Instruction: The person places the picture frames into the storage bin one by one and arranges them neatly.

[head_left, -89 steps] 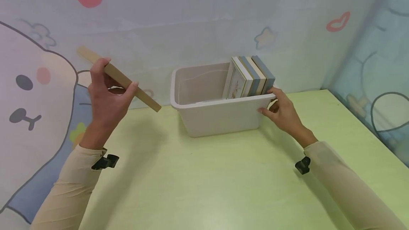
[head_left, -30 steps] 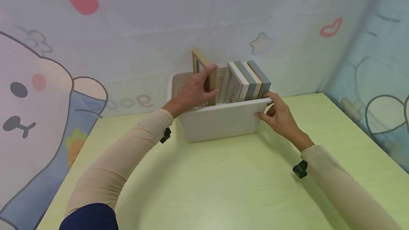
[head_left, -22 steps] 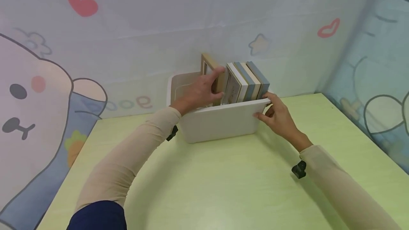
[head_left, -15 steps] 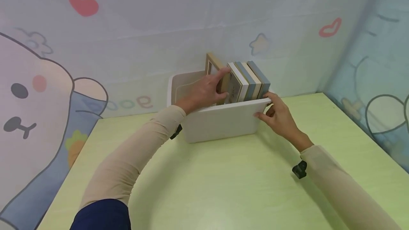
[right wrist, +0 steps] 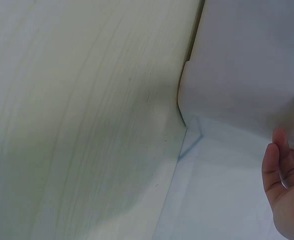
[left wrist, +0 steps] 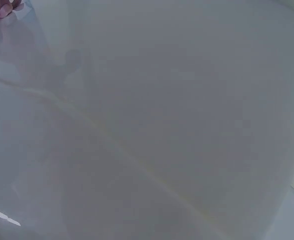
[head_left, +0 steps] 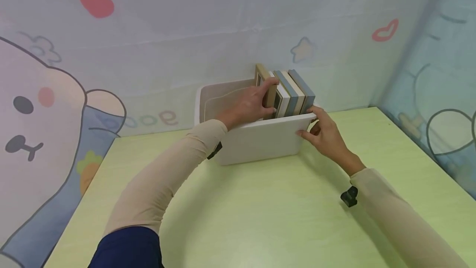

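A white plastic bin (head_left: 260, 142) stands on the table against the back wall. My left hand (head_left: 249, 104) reaches over its front rim and grips a wooden picture frame (head_left: 262, 71) by its edge, upright inside the bin. Right beside that frame, several more frames (head_left: 295, 92) in white, blue-grey and cream stand in a row at the bin's right end. My right hand (head_left: 327, 131) pinches the bin's right front corner, thumb on the outside. In the right wrist view, fingers (right wrist: 274, 170) show at the bin's wall (right wrist: 236, 75); the left wrist view is mostly filled by the bin's pale wall (left wrist: 186, 100).
A light green table (head_left: 241, 210) spreads in front of the bin. Behind hangs a pale cloth (head_left: 186, 24) printed with a bear, hearts and a star, and a bluish cloth (head_left: 446, 73) closes off the right side.
My left hand has carried the wooden picture frame from the air at left into the bin, then rightward up to the row of frames. The right hand stays on the corner.
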Available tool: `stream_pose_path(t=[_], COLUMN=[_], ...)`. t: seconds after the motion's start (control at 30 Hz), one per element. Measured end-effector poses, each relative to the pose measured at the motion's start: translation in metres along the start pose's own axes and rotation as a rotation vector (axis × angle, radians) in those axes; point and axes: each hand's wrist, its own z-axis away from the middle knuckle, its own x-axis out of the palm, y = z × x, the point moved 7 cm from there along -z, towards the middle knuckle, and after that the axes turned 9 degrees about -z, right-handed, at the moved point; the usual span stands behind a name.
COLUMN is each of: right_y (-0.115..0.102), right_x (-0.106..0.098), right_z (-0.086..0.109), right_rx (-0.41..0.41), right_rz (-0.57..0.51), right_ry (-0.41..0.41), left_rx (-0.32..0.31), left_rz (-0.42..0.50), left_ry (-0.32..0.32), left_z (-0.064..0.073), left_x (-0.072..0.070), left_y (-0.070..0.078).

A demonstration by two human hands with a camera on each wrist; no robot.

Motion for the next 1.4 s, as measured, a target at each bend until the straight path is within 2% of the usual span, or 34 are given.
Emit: stream_pose_path(t=[0.13, 0.33, 0.6, 0.87, 1.0, 1.17, 1.4], right_y=[0.000, 0.000, 0.002, 0.003, 0.003, 0.002, -0.001], right_x=[0.000, 0.000, 0.001, 0.001, 0.000, 0.002, 0.002], right_z=[-0.001, -0.002, -0.006, -0.004, -0.004, -0.004, -0.002], right_rx=[-0.008, -0.006, 0.003, 0.018, 0.017, 0.015, 0.008], right_rz=[0.008, 0.011, 0.004, 0.014, 0.012, 0.005, 0.012], right_ry=[0.006, 0.002, 0.001, -0.004, 0.002, 0.001, 0.002], left_rx=[0.004, -0.023, 0.004, 0.028, 0.007, -0.049, -0.174], left_rz=[0.018, -0.018, -0.024, -0.019, -0.004, 0.087, 0.395], left_ry=[0.006, -0.039, -0.065, -0.148, -0.145, -0.132, -0.068], left_z=[-0.003, -0.003, -0.003, -0.002, -0.005, -0.004, -0.002], left_x=[0.002, 0.005, 0.005, 0.012, 0.012, 0.011, 0.008], left_y=[0.000, -0.003, -0.004, -0.004, -0.004, -0.007, -0.014])
